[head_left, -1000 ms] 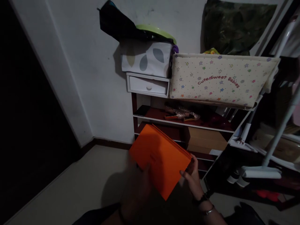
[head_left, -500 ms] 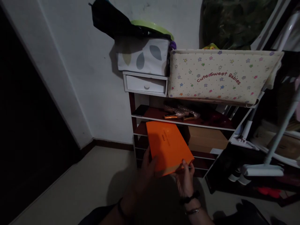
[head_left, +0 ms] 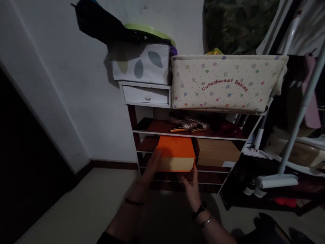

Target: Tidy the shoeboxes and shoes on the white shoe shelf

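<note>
An orange box (head_left: 175, 149) with a pale front side sits partly inside a shelf compartment, below the shelf with the glittery shoes. My left hand (head_left: 151, 166) grips its left edge; some of the fingers are hidden behind the box. At the lower right front corner is my right hand (head_left: 191, 189), its fingertips touching or very near the box and its thumb spread apart. To the box's right, a brown cardboard box (head_left: 217, 152) rests in the same compartment.
Glittery heeled shoes (head_left: 189, 123) lie on the shelf (head_left: 158, 127) above. A star-patterned storage bin (head_left: 225, 98) and a white drawer (head_left: 144, 95) top the rack. A pale-handled floor squeegee or mop (head_left: 278, 182) leans at the right. White wall (head_left: 101, 101) stands left.
The orange box has gone forward into the compartment and levelled, so its pale side now faces me. My right hand has loosened from its corner. The view has shifted slightly right.
</note>
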Demonstrator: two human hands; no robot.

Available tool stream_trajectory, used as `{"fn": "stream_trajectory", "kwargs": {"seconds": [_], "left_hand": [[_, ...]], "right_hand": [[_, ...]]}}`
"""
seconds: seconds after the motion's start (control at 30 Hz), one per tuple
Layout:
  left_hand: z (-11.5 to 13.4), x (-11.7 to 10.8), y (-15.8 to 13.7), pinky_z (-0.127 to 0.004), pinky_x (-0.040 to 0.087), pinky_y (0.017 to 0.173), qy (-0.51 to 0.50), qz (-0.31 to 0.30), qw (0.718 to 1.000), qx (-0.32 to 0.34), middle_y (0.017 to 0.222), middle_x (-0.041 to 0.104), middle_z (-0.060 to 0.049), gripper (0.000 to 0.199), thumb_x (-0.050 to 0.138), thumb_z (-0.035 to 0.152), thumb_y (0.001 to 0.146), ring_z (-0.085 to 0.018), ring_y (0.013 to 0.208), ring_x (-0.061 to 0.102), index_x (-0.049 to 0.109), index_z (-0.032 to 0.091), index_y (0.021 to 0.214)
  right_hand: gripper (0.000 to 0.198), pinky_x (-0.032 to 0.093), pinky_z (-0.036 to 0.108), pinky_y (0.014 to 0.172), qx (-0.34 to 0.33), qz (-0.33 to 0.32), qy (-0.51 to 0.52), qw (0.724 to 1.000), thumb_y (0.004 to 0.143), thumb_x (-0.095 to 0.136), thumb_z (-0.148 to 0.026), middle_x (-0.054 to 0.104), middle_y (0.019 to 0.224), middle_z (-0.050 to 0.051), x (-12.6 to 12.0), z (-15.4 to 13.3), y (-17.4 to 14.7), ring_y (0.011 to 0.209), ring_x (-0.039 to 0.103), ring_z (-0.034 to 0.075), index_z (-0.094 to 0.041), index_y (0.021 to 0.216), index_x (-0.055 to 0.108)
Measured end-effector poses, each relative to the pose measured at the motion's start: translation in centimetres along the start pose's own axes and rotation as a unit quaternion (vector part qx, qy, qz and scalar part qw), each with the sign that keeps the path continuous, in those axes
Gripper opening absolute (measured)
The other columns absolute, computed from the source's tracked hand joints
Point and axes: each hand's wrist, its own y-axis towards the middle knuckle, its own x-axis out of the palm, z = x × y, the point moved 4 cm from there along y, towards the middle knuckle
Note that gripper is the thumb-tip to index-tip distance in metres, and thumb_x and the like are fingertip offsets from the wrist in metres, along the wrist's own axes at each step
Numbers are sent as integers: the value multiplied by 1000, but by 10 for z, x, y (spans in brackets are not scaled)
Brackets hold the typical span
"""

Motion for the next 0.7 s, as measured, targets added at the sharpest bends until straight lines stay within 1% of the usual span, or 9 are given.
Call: {"fn": "stream_trajectory", "kwargs": {"seconds": [0.07,0.17,0.3,0.37,0.47,0.53,0.6,0.7], "left_hand": [[0,7,5,-44,29,132,5,18,1000,1,145,68,-8,33,72,31,96,-30,154,44,74,23,128],[-2,17,13,-44,30,131,13,13,1000,15,145,67,-9,33,69,31,98,-31,151,48,73,22,129],[-6,22,25,-40,24,133,32,27,999,35,146,66,-9,30,69,30,98,-28,155,43,73,22,126],[-8,22,32,-41,22,134,38,43,998,40,148,65,-9,27,69,30,97,-29,155,42,74,22,123],[-10,20,40,-43,21,134,34,66,996,41,143,68,-11,22,71,29,96,-30,155,41,76,20,115],[-11,19,42,-42,19,135,41,68,996,49,142,68,-11,22,70,30,96,-30,155,40,77,19,114],[-11,18,43,-42,18,135,71,60,994,64,146,65,-12,26,67,32,98,-30,156,40,76,18,118],[-13,17,44,-44,22,134,156,39,984,81,155,58,-13,39,57,37,103,-30,156,40,69,15,133]], "right_hand": [[93,28,62,128,-14,-5,-43,999,86,67,-45,36,168,19,-8,8,16,157,34,31,-17,165,28],[94,26,62,128,-19,-20,-57,998,82,70,-41,33,169,19,-12,17,37,158,32,32,-16,164,32],[99,25,63,128,-20,-28,-54,998,79,73,-36,29,171,19,-11,25,52,161,26,33,-17,166,29],[102,25,62,128,-17,-45,-61,997,79,72,-35,25,173,20,-8,26,55,162,23,32,-15,168,24],[106,22,60,130,-15,-65,-85,994,80,70,-34,18,175,19,-5,26,54,163,19,31,-14,170,17],[107,22,60,130,-20,-70,-87,994,81,70,-34,14,176,19,-5,23,53,164,17,31,-15,170,14],[108,22,60,130,-16,-76,-84,993,81,71,-37,14,176,19,-5,19,51,164,14,31,-14,170,13],[114,17,53,133,12,-96,-91,991,80,70,-41,11,177,19,-6,10,51,165,9,30,-10,170,9]]}}
